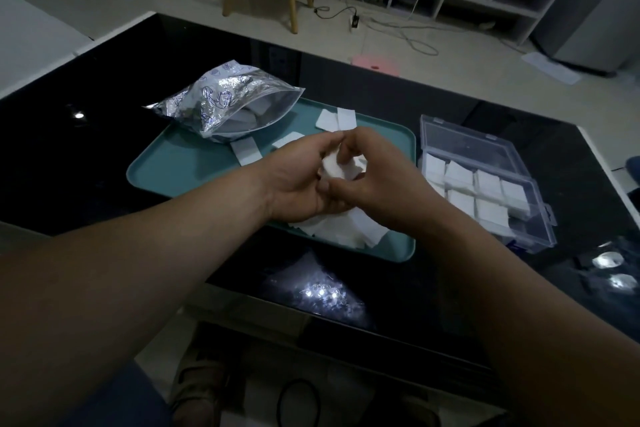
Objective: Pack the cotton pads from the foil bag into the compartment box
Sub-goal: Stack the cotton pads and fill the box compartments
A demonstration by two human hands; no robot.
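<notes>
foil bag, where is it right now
In the head view the foil bag lies at the far left of the teal tray, its open mouth turned toward the compartment box on the right.

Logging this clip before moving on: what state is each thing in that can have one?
foil bag: open, lying on its side.
compartment box: lid open, visible compartments filled.
tray: holds loose pads.
held cotton pads: bunched between both hands.
left hand: holds the bunch.
right hand: pinches the bunch.
</notes>
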